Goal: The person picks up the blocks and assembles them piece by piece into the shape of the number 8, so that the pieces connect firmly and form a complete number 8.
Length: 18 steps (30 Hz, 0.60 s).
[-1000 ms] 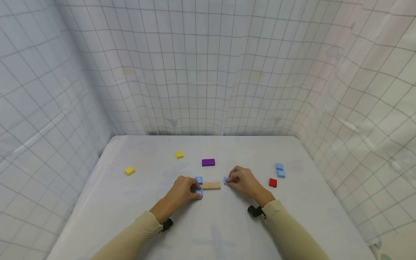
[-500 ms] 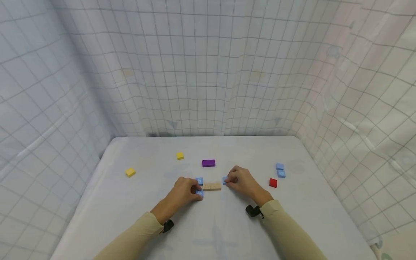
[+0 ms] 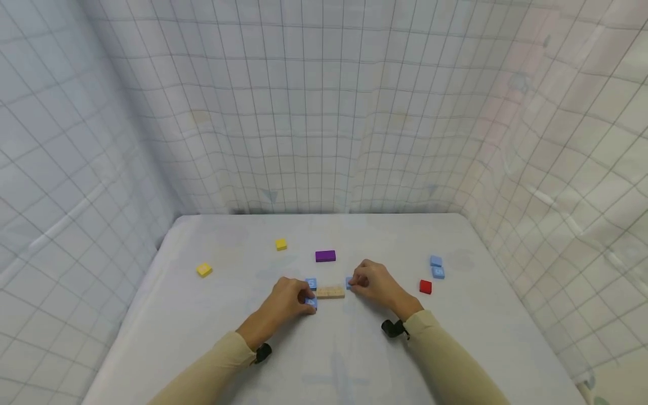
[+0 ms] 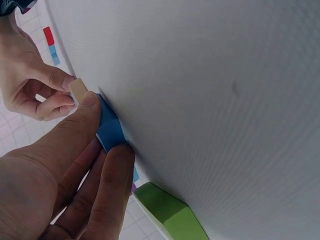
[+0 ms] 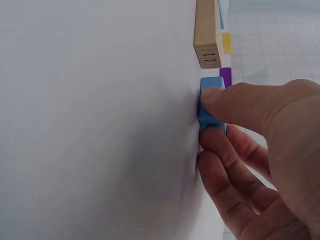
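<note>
Blue tile (image 5: pixel 206 112) pinched in our right grip (image 3: pixel 376 283) edged nearer the wooden block (image 3: pixel 331 293).
Slim gap remains; left grip (image 3: pixel 287 296) pinches second tile (image 4: pixel 111 132).

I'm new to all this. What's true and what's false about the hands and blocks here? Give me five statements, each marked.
1. The left hand pinches a small light-blue block. True.
2. The right hand grips the squarish red block. False: it pinches another light-blue block; the red block lies farther right.
3. The long pale wooden block lies between the hands. True.
4. The purple rectangular block lies under the left hand. False: it lies apart from both hands, beyond the wooden block.
5. Two small yellow blocks lie left of the purple block. True.
</note>
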Each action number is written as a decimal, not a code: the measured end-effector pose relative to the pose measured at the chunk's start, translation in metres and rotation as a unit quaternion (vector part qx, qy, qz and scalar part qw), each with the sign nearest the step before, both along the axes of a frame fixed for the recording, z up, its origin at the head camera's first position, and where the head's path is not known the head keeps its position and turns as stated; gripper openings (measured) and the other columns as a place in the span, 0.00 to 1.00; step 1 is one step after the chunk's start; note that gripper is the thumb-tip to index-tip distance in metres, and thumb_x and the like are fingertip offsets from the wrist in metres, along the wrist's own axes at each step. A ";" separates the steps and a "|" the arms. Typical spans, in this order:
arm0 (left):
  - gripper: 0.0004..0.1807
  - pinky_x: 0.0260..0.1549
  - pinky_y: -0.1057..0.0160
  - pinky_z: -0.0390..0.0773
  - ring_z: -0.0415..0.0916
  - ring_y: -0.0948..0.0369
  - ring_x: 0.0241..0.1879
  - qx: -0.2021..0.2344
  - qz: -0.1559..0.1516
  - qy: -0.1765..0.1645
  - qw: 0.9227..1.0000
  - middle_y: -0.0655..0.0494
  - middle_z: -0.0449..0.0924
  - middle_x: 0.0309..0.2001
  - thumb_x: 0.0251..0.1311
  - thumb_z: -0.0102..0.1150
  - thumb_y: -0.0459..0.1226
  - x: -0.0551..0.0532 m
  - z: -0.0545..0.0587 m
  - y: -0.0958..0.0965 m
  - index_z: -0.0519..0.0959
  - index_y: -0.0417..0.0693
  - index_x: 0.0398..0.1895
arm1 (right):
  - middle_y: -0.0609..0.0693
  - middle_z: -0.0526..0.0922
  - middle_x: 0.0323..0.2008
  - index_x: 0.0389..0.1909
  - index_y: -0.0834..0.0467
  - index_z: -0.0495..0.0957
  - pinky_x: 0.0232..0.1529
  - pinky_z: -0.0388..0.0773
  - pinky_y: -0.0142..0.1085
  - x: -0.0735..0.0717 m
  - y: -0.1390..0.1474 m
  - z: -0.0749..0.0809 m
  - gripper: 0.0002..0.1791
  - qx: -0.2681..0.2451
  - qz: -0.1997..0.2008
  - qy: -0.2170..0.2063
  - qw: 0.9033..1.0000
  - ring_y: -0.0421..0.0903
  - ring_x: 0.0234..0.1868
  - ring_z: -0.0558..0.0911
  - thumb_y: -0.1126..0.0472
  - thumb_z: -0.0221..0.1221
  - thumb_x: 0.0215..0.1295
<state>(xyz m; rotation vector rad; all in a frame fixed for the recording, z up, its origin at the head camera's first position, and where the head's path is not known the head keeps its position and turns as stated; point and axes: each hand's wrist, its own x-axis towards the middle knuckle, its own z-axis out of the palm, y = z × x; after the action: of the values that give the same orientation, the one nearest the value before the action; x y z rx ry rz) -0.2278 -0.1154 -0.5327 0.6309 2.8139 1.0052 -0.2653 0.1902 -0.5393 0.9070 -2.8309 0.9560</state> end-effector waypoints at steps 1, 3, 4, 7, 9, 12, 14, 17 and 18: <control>0.14 0.33 0.68 0.81 0.77 0.66 0.32 0.002 0.005 -0.006 1.000 0.59 0.89 0.31 0.56 0.93 0.34 0.000 0.001 0.000 0.95 0.41 0.41 | 0.52 0.88 0.48 0.40 0.56 0.93 0.49 0.89 0.31 0.000 0.000 0.000 0.06 0.002 0.004 0.000 1.000 0.44 0.45 0.91 0.69 0.77 0.73; 0.14 0.33 0.70 0.80 0.76 0.68 0.32 -0.002 0.005 -0.003 1.000 0.63 0.88 0.31 0.56 0.93 0.37 -0.006 -0.014 -0.003 0.95 0.44 0.41 | 0.52 0.88 0.48 0.40 0.56 0.92 0.48 0.88 0.30 -0.001 0.000 -0.001 0.06 0.006 0.010 0.000 1.000 0.44 0.44 0.90 0.69 0.77 0.74; 0.15 0.32 0.71 0.79 0.75 0.69 0.31 -0.004 0.002 0.001 1.000 0.65 0.87 0.30 0.56 0.94 0.38 -0.012 -0.024 -0.005 0.96 0.46 0.41 | 0.53 0.88 0.48 0.40 0.56 0.92 0.48 0.89 0.31 -0.002 0.000 -0.001 0.06 0.005 0.013 0.001 1.000 0.44 0.44 0.90 0.69 0.77 0.73; 0.16 0.31 0.71 0.80 0.76 0.70 0.31 -0.008 -0.011 0.016 1.000 0.68 0.86 0.30 0.55 0.95 0.43 -0.028 -0.053 -0.012 0.96 0.50 0.42 | 0.52 0.87 0.48 0.41 0.55 0.92 0.47 0.88 0.31 -0.003 -0.001 -0.001 0.06 0.010 0.015 -0.002 1.000 0.42 0.43 0.89 0.69 0.77 0.74; 0.16 0.31 0.69 0.79 0.76 0.68 0.31 -0.011 -0.015 0.026 0.999 0.66 0.87 0.30 0.55 0.95 0.44 -0.029 -0.056 -0.012 0.97 0.50 0.42 | 0.51 0.87 0.47 0.41 0.55 0.91 0.47 0.88 0.30 -0.004 -0.002 -0.001 0.06 0.011 0.013 -0.003 1.000 0.41 0.43 0.88 0.69 0.77 0.74; 0.16 0.30 0.70 0.79 0.76 0.69 0.30 -0.014 -0.015 0.032 0.999 0.67 0.86 0.29 0.55 0.95 0.46 -0.032 -0.062 -0.013 0.97 0.52 0.42 | 0.50 0.87 0.46 0.42 0.55 0.91 0.47 0.87 0.30 -0.004 -0.002 0.000 0.06 0.015 0.014 -0.006 1.000 0.41 0.43 0.88 0.69 0.77 0.74; 0.16 0.30 0.70 0.78 0.75 0.71 0.30 -0.014 -0.012 0.034 0.999 0.69 0.85 0.28 0.55 0.95 0.45 -0.030 -0.063 -0.013 0.97 0.53 0.42 | 0.50 0.87 0.46 0.43 0.55 0.91 0.46 0.87 0.30 -0.004 -0.001 0.000 0.06 0.017 0.017 -0.005 1.000 0.41 0.43 0.88 0.69 0.77 0.75; 0.15 0.31 0.72 0.77 0.73 0.72 0.30 -0.005 -0.004 0.021 1.000 0.69 0.84 0.28 0.55 0.95 0.43 -0.026 -0.055 -0.010 0.96 0.51 0.42 | 0.50 0.86 0.46 0.44 0.55 0.91 0.46 0.87 0.30 -0.004 -0.001 0.001 0.06 0.019 0.021 -0.006 1.000 0.40 0.42 0.88 0.68 0.76 0.75; 0.15 0.31 0.71 0.78 0.74 0.71 0.30 -0.001 -0.005 0.021 1.000 0.68 0.84 0.29 0.56 0.94 0.42 -0.022 -0.047 -0.007 0.96 0.49 0.42 | 0.50 0.86 0.45 0.45 0.55 0.91 0.46 0.87 0.30 -0.004 -0.001 0.002 0.06 0.020 0.020 -0.007 1.000 0.39 0.42 0.87 0.68 0.76 0.75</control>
<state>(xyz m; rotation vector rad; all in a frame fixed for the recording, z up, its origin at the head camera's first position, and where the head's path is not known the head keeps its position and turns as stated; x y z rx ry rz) -0.2494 -0.1229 -0.5799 0.6736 2.8438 0.9990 -0.2697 0.1897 -0.5378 0.9682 -2.8643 0.9159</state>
